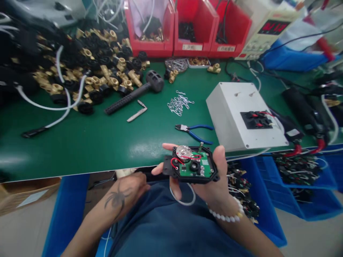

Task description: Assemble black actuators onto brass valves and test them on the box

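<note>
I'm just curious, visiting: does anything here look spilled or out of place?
Perhaps the wire clips: they lie loose, directly on the green bench, unlike the brass parts in the white tray. The open housing in the right hand shows no clear damage.

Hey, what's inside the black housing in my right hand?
The black housing holds a green circuit board, a round metal disc and red wires. What lies beneath the board is covered, so unseen.

A dark spider tattoo (118, 200) marks the left forearm (98, 218). A bracelet (226, 217) of round white beads with a yellow piece (238, 216) circles the right wrist (224, 204). The clothing (171, 226) is dark blue.
</note>
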{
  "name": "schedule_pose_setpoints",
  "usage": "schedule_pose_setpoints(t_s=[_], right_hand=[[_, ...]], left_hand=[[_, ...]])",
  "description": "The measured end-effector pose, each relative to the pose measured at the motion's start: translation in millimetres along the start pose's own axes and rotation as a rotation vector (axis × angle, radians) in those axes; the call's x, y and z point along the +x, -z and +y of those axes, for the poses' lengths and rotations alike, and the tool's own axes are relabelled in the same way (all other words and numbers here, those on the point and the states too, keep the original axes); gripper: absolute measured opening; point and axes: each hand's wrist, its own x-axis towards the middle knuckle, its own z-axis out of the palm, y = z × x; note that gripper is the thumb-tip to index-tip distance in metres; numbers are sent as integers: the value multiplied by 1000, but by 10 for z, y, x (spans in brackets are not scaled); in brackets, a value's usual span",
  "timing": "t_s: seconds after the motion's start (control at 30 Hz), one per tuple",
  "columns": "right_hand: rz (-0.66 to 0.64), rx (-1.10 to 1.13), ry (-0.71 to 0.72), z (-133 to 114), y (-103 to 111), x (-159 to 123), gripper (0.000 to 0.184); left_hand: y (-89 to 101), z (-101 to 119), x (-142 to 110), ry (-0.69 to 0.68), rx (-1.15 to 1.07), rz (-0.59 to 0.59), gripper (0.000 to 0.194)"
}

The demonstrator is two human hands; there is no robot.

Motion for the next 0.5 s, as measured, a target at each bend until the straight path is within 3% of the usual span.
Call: schedule_pose_setpoints(t_s=[0.07, 0.13, 0.17, 0.23, 0.33, 0.43, 0.5], right_hand=[[121, -59, -39, 2, -49, 27, 106], [181, -60, -103, 44, -70, 48, 107], [193, -51, -130, 76, -68, 55, 108], [215, -74, -139, 143, -39, 64, 106], [353, -276, -35, 204, 49, 62, 90], [508, -618, 82, 200, 126, 52, 76], [538, -857, 147, 181, 147, 48, 68]], left_hand=[[135, 150, -85, -19, -58, 82, 30], [244, 286, -92, -91, -207, 313, 39], [283, 340, -62, -162, -258, 378, 54], [320, 410, 56, -285, -303, 362, 76], [306, 416, 300, -270, -279, 327, 68], [315, 347, 493, -189, -140, 380, 63], [393, 282, 561, -151, -16, 436, 53]])
